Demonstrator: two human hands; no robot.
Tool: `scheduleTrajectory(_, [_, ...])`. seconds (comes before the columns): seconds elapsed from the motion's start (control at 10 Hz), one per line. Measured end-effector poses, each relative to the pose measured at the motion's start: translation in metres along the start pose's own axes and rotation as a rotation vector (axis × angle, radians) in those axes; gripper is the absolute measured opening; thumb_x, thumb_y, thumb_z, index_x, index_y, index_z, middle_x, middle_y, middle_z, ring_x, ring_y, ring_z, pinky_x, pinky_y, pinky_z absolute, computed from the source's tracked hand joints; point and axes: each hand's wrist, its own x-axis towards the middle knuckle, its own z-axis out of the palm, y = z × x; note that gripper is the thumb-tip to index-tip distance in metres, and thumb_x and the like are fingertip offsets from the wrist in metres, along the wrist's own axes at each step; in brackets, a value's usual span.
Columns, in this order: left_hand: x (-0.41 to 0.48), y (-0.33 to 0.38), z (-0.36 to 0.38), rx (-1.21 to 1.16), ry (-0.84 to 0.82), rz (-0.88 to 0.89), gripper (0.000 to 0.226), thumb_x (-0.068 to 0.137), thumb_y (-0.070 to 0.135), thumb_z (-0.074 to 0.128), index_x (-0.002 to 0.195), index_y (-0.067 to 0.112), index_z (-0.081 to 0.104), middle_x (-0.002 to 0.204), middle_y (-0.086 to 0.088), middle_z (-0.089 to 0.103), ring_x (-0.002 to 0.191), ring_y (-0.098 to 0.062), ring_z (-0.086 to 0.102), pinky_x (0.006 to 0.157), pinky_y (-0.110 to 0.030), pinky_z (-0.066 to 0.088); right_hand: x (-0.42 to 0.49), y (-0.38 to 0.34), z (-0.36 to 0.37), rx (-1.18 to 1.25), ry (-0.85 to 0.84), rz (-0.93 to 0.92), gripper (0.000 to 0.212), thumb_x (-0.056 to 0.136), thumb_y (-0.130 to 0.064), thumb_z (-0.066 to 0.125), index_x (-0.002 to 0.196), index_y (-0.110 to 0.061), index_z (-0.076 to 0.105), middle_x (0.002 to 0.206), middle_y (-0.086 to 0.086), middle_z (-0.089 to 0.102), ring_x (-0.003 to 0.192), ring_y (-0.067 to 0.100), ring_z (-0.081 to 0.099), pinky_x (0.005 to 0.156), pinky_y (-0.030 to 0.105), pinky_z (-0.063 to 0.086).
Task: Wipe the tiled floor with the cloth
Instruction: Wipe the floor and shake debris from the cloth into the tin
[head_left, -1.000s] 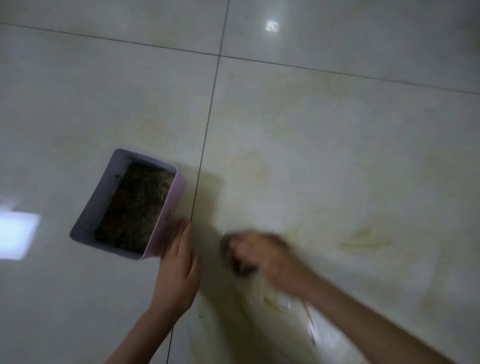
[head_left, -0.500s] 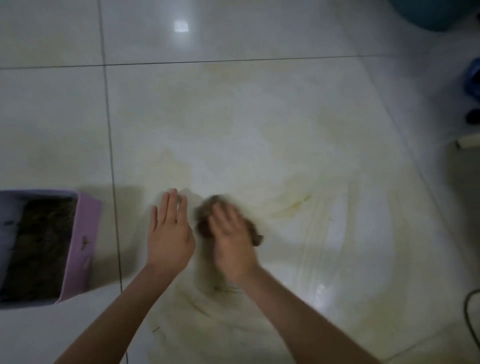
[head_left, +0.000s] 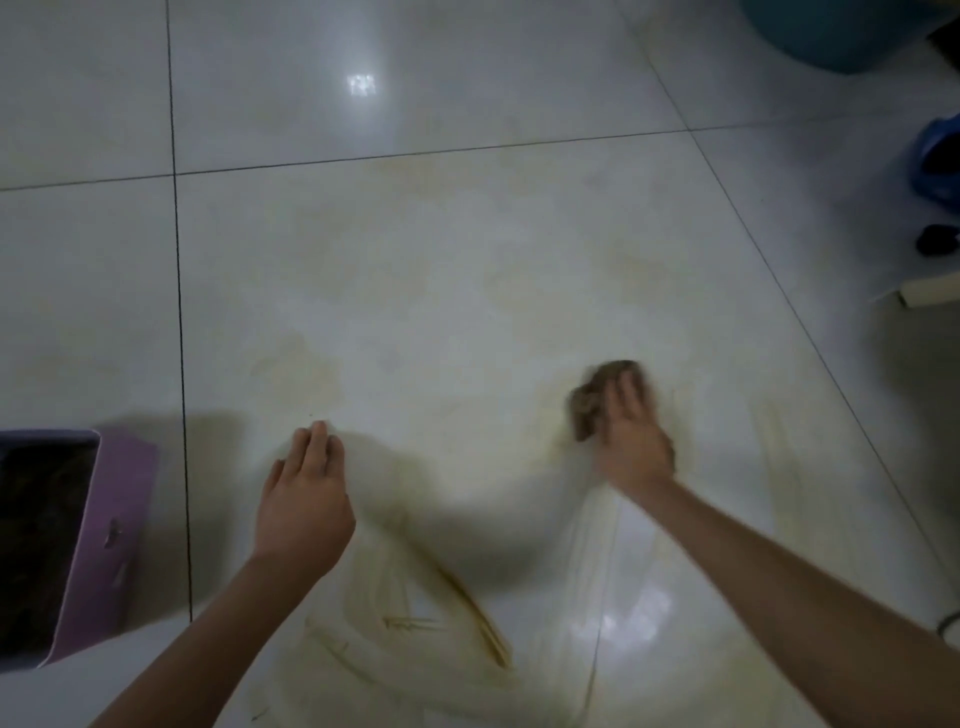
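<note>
A brown crumpled cloth (head_left: 592, 402) lies on the glossy white tiled floor (head_left: 441, 291), right of centre. My right hand (head_left: 631, 441) presses down on it with straight fingers, blurred by motion. My left hand (head_left: 306, 499) rests flat on the floor at lower centre-left, fingers straight and together, holding nothing. Yellowish-brown smear streaks (head_left: 467, 618) mark the tile between and below my arms, and a faint yellow film covers the tile further ahead.
A pink rectangular tub (head_left: 117, 525) with dark contents stands at the left edge. A teal bin (head_left: 831, 36) and a blue object (head_left: 935, 161) sit at the top right, with a small black item (head_left: 937, 239) and a pale board end (head_left: 930, 291) below.
My right hand has swept the cloth well to the right, away from my left hand. The view has shifted, so the pink tub now sits at the left edge.
</note>
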Motion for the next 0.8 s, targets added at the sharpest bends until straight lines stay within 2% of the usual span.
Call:
scheduleTrajectory(0.1, [0.002, 0.009, -0.006, 0.02, -0.066, -0.058, 0.062, 0.097, 0.015, 0.031, 0.152, 0.008, 0.005, 0.161, -0.008, -0.009, 0.149, -0.025, -0.007, 0.121, -0.038, 0.012, -0.028, -0.087, 0.032, 0.232, 0.182, -0.5, 0.078, 0.074, 0.003, 0.069, 0.145, -0.007, 0.037, 0.154, 0.002, 0.025, 0.142, 0.043, 0.021, 0.116, 0.052, 0.017])
scheduleTrajectory(0.2, [0.003, 0.016, -0.013, 0.072, -0.138, -0.101, 0.065, 0.097, 0.02, 0.034, 0.153, 0.01, 0.003, 0.161, -0.008, -0.012, 0.149, -0.024, -0.007, 0.121, -0.04, 0.011, -0.056, -0.162, 0.04, -0.022, 0.018, -0.719, 0.056, 0.087, -0.013, 0.056, 0.141, -0.003, 0.044, 0.154, 0.014, 0.033, 0.144, 0.04, 0.022, 0.117, 0.053, 0.012])
scheduleTrajectory(0.3, [0.002, 0.019, -0.019, 0.189, -0.182, -0.143, 0.068, 0.097, 0.026, 0.035, 0.153, 0.012, 0.0, 0.16, -0.011, -0.015, 0.149, -0.027, -0.008, 0.121, -0.041, 0.01, -0.029, -0.142, 0.016, 0.134, -0.102, -0.829, 0.05, 0.089, -0.006, 0.054, 0.139, -0.001, 0.048, 0.152, 0.015, 0.036, 0.142, 0.04, 0.028, 0.117, 0.049, 0.019])
scheduleTrajectory(0.4, [0.003, 0.028, -0.026, 0.285, -0.183, -0.135, 0.071, 0.098, 0.028, 0.033, 0.152, 0.01, -0.009, 0.158, -0.017, -0.02, 0.148, -0.03, -0.012, 0.12, -0.04, 0.009, 0.005, -0.042, -0.008, 0.142, 0.021, -0.625, 0.046, 0.073, 0.009, 0.07, 0.119, 0.008, 0.062, 0.135, 0.027, 0.051, 0.124, 0.05, 0.048, 0.103, 0.059, 0.039])
scheduleTrajectory(0.5, [0.013, 0.05, -0.031, 0.302, -0.143, -0.05, 0.071, 0.097, 0.025, 0.031, 0.152, 0.01, -0.011, 0.159, -0.014, -0.021, 0.149, -0.026, -0.011, 0.12, -0.038, 0.009, 0.017, 0.077, -0.031, 0.136, 0.122, -0.257, 0.057, 0.077, 0.013, 0.06, 0.132, 0.008, 0.05, 0.149, 0.025, 0.033, 0.139, 0.046, 0.031, 0.114, 0.052, 0.029])
scheduleTrajectory(0.6, [0.03, 0.083, -0.034, 0.271, -0.136, 0.042, 0.07, 0.098, 0.025, 0.032, 0.153, 0.011, -0.009, 0.16, -0.011, -0.017, 0.149, -0.023, -0.009, 0.12, -0.036, 0.009, 0.029, 0.107, -0.031, 0.185, 0.256, 0.061, 0.059, 0.088, 0.001, 0.052, 0.144, 0.004, 0.035, 0.156, 0.022, 0.02, 0.146, 0.04, 0.016, 0.12, 0.043, 0.014])
scheduleTrajectory(0.7, [0.045, 0.123, -0.032, 0.215, -0.116, 0.104, 0.066, 0.101, 0.028, 0.028, 0.153, 0.01, -0.008, 0.161, -0.011, -0.015, 0.149, -0.022, -0.006, 0.119, -0.035, 0.01, 0.018, 0.042, -0.019, 0.194, 0.247, 0.098, 0.063, 0.095, -0.025, 0.043, 0.15, -0.001, 0.024, 0.159, 0.021, 0.012, 0.148, 0.035, 0.008, 0.12, 0.042, 0.002])
scheduleTrajectory(0.8, [0.058, 0.16, -0.03, 0.23, -0.094, 0.155, 0.068, 0.101, 0.031, 0.026, 0.151, 0.008, -0.013, 0.159, -0.014, -0.018, 0.149, -0.024, -0.007, 0.119, -0.034, 0.011, -0.024, -0.028, 0.014, 0.219, 0.224, -0.32, 0.049, 0.092, -0.02, 0.054, 0.137, -0.003, 0.05, 0.15, 0.017, 0.04, 0.142, 0.037, 0.03, 0.115, 0.052, 0.023])
